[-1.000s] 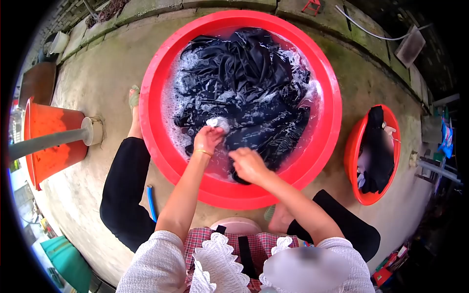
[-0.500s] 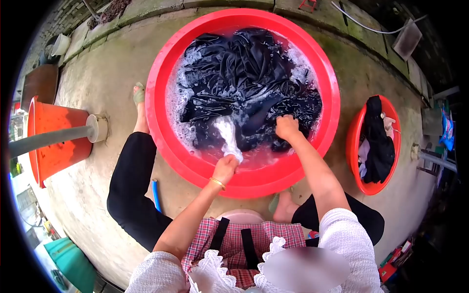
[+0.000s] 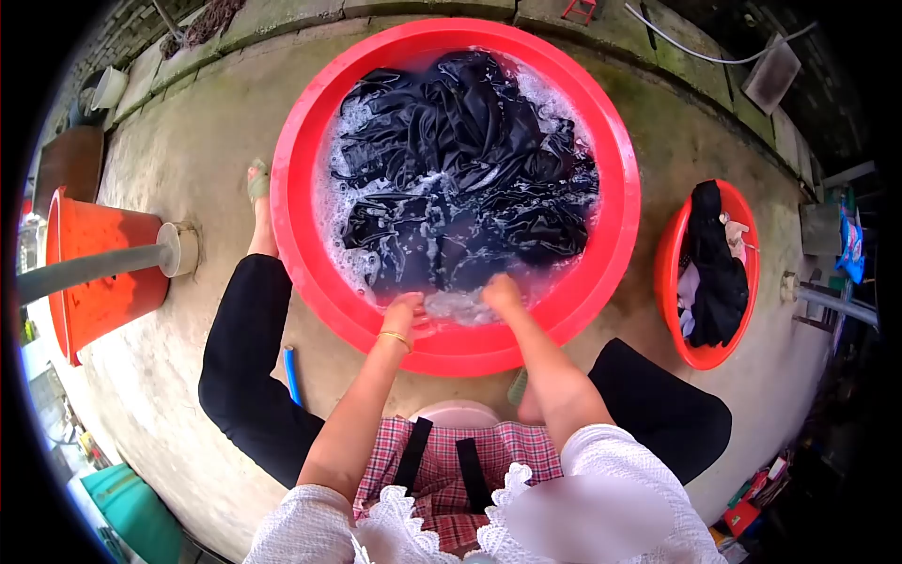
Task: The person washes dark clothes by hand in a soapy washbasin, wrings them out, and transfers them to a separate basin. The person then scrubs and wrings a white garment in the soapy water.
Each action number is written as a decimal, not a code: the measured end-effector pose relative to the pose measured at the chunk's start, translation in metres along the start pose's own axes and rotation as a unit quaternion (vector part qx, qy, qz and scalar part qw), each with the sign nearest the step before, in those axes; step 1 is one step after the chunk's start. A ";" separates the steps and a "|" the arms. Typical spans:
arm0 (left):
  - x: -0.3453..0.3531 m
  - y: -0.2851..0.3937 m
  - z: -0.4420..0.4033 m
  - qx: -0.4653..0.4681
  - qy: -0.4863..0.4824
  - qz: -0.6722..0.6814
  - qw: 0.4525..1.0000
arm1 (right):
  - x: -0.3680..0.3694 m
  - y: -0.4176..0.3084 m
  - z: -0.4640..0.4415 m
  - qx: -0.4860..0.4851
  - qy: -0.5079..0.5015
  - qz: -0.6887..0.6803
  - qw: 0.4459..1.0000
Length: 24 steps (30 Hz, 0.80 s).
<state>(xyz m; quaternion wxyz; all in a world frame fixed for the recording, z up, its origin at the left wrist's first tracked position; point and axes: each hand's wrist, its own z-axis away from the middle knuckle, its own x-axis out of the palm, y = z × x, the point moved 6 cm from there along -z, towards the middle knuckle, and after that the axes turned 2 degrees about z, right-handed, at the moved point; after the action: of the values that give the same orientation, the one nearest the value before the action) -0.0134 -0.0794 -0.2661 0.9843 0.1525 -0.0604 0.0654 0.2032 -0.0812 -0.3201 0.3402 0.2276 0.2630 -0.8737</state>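
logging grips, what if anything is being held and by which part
What looks like pale cloth lies between left hand and right hand; whether either grips it, or where, cannot be told.

Soft, fairly bright daylight fills the scene without hard shadows, palest over the concrete floor (image 3: 160,376) at the lower left. Wet black cloth (image 3: 451,132) glints. Straight lines bow toward the black, dark-cornered edges. A smooth blurred oval covers the lower right.

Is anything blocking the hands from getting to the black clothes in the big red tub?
Nothing solid shows: from the left hand and right hand to the black clothes, there's just sudsy water.
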 end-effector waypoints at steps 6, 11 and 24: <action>0.058 -0.014 -0.011 -0.040 -0.141 0.139 0.979 | -0.049 -0.087 0.113 -0.204 0.092 -0.332 0.916; 0.094 0.045 0.045 -0.003 -0.174 0.186 0.967 | -0.106 -0.166 0.230 -0.388 0.267 -0.192 0.861; 0.168 0.121 0.202 0.208 -0.304 0.253 0.895 | -0.263 -0.180 0.271 -0.356 0.495 -0.115 0.784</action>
<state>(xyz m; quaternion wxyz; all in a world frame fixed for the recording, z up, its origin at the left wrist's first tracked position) 0.1145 -0.0090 -0.0164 0.8142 0.3456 -0.3782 0.2733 0.1901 -0.0095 0.0923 0.1172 0.4592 0.7121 -0.5179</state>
